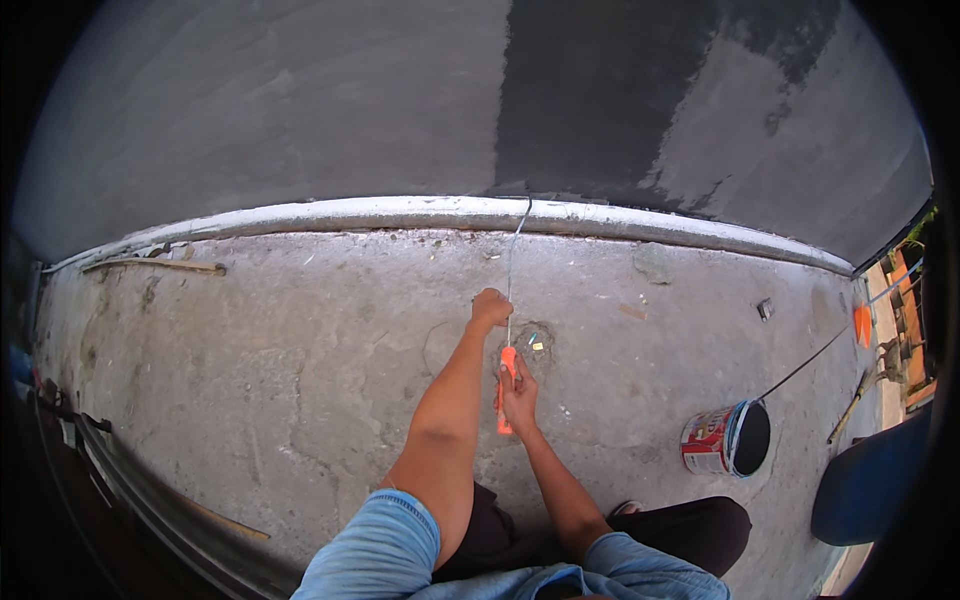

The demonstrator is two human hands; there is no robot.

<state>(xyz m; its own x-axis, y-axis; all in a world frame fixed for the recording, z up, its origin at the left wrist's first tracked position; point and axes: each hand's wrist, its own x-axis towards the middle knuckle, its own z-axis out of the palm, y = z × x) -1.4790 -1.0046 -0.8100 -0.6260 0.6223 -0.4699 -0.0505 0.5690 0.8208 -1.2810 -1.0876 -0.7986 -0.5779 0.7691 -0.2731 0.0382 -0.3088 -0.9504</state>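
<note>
A paint roller with an orange handle and a long thin metal rod runs away from me toward the foot of the wall. My right hand is wrapped round the orange handle. Farther along, my left hand is closed at the rod, just beyond the handle. The rod's far end bends at the wall's base. The roller's head is hard to make out against the dark grey painted strip; lighter grey wall lies on both sides.
A red and white paint bucket with dark contents stands on the concrete floor at right, a thin pole rising from it. Beyond it is a blue drum. A white-topped ledge follows the wall. A wooden stick lies far left.
</note>
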